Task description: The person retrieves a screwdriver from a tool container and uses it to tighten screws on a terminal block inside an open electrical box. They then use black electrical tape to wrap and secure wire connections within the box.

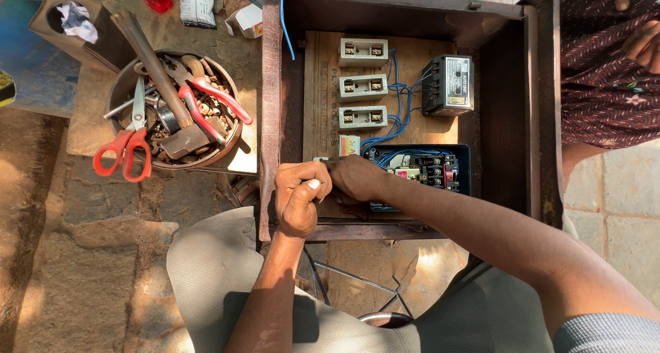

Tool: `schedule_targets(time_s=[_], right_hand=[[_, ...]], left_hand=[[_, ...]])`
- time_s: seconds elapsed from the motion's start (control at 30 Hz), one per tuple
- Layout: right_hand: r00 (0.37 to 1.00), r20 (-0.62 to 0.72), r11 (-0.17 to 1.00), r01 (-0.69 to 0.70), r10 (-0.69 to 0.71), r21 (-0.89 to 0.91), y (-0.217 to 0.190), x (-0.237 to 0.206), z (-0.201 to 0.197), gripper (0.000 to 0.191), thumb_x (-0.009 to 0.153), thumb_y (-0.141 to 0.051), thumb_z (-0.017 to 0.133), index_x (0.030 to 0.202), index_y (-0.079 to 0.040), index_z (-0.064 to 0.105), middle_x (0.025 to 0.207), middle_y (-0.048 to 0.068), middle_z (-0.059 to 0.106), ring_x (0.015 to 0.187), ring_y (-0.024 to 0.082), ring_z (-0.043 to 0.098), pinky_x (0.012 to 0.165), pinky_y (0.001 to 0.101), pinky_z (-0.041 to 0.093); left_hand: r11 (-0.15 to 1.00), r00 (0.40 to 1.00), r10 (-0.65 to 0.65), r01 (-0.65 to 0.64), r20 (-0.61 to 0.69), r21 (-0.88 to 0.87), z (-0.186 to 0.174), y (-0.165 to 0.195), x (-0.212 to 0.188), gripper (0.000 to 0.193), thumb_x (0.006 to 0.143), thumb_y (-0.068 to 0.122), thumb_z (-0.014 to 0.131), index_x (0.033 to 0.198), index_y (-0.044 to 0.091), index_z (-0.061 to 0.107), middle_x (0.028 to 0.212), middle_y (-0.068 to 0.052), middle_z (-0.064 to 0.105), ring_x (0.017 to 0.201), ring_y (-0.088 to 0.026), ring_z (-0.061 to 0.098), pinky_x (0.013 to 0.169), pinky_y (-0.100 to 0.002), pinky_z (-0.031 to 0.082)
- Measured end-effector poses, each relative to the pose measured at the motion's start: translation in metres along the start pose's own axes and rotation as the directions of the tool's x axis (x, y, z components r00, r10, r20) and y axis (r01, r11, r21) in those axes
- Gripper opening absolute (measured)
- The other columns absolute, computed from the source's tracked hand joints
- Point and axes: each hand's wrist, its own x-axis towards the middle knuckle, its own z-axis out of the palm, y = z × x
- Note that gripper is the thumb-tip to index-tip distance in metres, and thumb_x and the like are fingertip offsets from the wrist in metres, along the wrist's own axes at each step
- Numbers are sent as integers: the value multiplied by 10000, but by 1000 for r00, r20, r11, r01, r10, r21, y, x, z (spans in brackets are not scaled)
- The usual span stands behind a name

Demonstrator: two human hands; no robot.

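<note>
Wooden panel board (pixel 323 85) is lying inside a rusty metal box (pixel 509 119), carrying three pale fuse holders (pixel 363 85) and blue wiring (pixel 399 119). Left hand (pixel 300 198) is closing into a fist at the board's lower edge, its contents hidden. Right hand (pixel 355 176) is curling shut beside the open black starter unit (pixel 423 171), touching the left.

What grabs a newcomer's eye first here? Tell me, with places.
Both hands, left hand and right hand, meet at the lower edge of the open metal box with blue wiring. To its left sits a round tin of tools, red-handled scissors hanging over its rim.
</note>
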Motion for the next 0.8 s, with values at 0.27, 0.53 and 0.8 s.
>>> schedule_targets(time_s=[0.27,0.53,0.8], right_hand=[[994,65,996,-81,82,-27,4,-2,8,401,756,-234,817,1055,-27,648,1109,178,687,988,385,682,843,461,563],[956,-94,938,-248,277,244,-58,-38,-75,581,743,-192,838,1228,-26,564,1184,192,651,1080,379,655,915,457,537],[974,-124,930,138,-190,-342,-107,-76,-121,875,737,-34,613,1564,-36,326,1463,261,545,1258,365,577,797,351,576]], left_hand=[[999,999,4,-5,32,32,4,-6,-2,339,831,256,477,594,21,423,549,-36,403,509,-112,341,501,-299,267],[998,989,-33,25,145,61,-9,-25,-5,392,905,353,448,687,32,502,617,-31,450,590,-121,426,582,-304,334],[861,927,-323,371,189,-348,-10,-43,-4,637,1138,557,296,1049,22,630,931,-40,608,944,-147,564,892,-323,476]])
